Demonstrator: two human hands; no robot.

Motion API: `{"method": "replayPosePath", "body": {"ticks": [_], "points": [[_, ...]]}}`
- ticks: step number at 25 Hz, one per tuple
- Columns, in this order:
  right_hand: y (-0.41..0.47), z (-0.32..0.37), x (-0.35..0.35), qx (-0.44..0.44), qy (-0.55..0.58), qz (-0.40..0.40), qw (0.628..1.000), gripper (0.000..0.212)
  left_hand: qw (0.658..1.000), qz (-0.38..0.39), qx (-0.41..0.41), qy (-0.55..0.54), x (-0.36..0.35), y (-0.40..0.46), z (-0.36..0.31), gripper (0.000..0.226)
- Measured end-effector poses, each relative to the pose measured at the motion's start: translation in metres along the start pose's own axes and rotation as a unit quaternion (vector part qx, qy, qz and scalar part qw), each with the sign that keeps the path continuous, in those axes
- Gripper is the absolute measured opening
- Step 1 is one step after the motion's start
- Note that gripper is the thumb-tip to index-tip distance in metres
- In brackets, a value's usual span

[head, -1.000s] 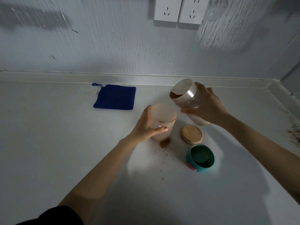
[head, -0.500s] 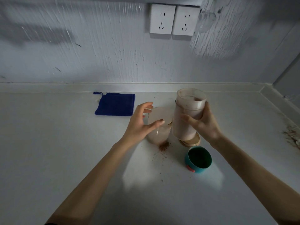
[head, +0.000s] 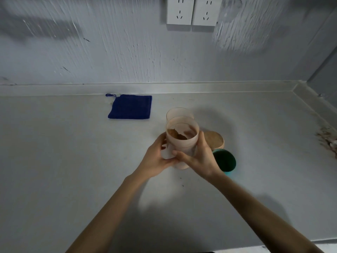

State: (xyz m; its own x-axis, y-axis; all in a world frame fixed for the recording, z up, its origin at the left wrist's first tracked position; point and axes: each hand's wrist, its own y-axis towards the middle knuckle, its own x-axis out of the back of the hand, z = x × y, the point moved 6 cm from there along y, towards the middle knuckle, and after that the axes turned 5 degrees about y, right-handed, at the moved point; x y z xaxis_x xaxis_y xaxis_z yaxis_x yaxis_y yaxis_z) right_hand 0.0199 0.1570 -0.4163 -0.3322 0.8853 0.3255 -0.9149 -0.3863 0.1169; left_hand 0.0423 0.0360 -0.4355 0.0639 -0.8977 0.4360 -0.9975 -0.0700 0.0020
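Forearms reach in from the near edge and meet over the grey table (head: 73, 152), where the left hand (head: 155, 159) and right hand (head: 198, 157) close from either side on a frosted pale-pink plastic jar (head: 182, 141). Both sets of fingers (head: 201, 141) are wrapped and clamped round its wall, the right thumb across the front. The two-sided hold probably keeps the open jar upright so that the brown powder caked inside does not tip out. Its base sits at or just above the table (I cannot tell which).

A few dark powder specks (head: 181, 181) lie just in front. Just right of the right wrist lies a round teal cap (head: 225, 160), hollow side up. Beyond it, a round wooden lid (head: 214, 139) rests flat, both within easy reach for closing later.

Directly behind the jar stands a second frosted pale-pink cup (head: 177, 112), upright, close by, likely its partner for pouring. Farther left lies a folded dark-blue cloth (head: 130, 106), well apart. On the wall are two white sockets (head: 190, 12).
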Motion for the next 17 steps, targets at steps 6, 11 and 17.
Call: {"method": "replayPosePath", "body": {"ticks": [6, 11, 17], "points": [[-0.002, -0.015, -0.044, -0.017, -0.031, 0.066, 0.997, 0.084, 0.997, -0.041, 0.065, -0.002, 0.013, -0.025, 0.041, 0.07], [-0.003, -0.025, -0.052, -0.036, -0.022, 0.088, 0.995, 0.086, 0.996, -0.041, 0.077, -0.011, 0.01, -0.029, 0.053, 0.07], [-0.013, -0.03, -0.031, -0.026, -0.075, 0.087, 0.993, 0.075, 0.996, -0.033, 0.059, -0.06, 0.001, -0.023, 0.057, 0.075]]}}
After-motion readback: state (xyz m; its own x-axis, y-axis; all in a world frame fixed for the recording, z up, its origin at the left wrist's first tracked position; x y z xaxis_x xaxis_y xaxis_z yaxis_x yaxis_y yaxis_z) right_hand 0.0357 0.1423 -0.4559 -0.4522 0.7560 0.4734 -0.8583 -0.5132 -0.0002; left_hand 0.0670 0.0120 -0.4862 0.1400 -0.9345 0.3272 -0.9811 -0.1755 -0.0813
